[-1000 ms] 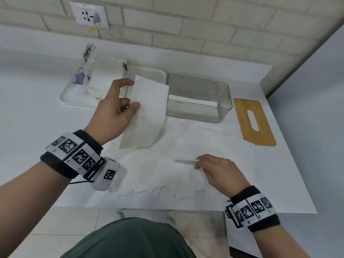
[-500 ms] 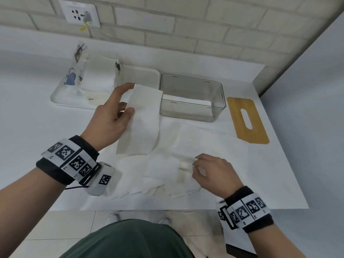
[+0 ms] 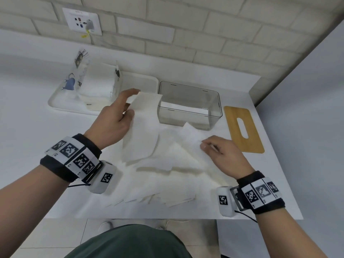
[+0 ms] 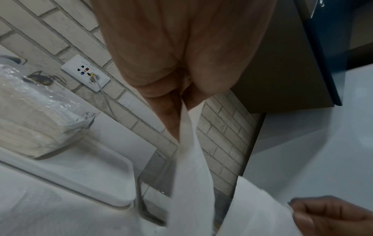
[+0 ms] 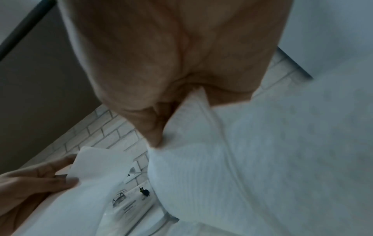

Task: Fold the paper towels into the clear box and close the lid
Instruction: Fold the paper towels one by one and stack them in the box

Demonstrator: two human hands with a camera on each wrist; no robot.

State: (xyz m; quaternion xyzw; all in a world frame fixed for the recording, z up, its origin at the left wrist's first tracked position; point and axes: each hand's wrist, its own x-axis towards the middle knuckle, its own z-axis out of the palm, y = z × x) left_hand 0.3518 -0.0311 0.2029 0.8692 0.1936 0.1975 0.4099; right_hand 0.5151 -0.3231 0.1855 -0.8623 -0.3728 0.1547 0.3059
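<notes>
Two hands (image 3: 113, 121) (image 3: 221, 155), two towels (image 3: 141, 131) (image 3: 189, 138), one box (image 3: 214, 116)

I see bare forearms, each with a black wristband (image 3: 61, 165) bearing white square-coded tags. A white camera pod (image 3: 103, 176) with a thin black cable hangs under each wrist. Dark green clothing (image 3: 128, 243) below, probably trousers.

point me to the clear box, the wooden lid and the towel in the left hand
clear box (image 3: 189, 116): head view, front wall.
wooden lid (image 3: 249, 144): head view, bare wood below the slot.
paper towel in left hand (image 3: 143, 131): head view, middle of the hanging sheet.
</notes>
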